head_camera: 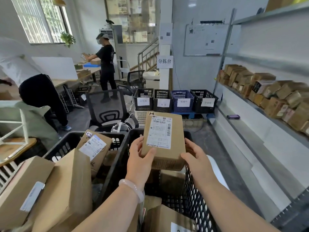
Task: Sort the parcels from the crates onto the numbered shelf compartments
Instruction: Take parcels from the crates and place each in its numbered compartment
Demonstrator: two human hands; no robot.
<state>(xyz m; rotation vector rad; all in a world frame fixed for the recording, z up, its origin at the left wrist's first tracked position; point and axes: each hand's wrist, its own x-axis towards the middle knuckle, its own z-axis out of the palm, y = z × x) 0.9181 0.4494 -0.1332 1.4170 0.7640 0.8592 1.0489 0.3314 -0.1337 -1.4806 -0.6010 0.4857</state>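
A brown cardboard parcel (164, 141) with a white shipping label is held up above a black plastic crate (197, 195), its label facing me. My left hand (139, 159) grips its lower left edge, thumb across the front. My right hand (195, 156) touches its lower right corner with fingers spread along the side. More parcels lie inside this crate. A second black crate (66, 144) to the left is piled with several parcels, one marked "2-2" (94, 145). The metal shelf (260, 104) on the right carries several stacked parcels.
Several labelled crates (175, 101) stand in a row on the floor ahead. A black office chair (108, 111) stands just beyond the crates. Two people work at the left, one bent over, one at a table. A phone (233, 116) lies on the lower shelf.
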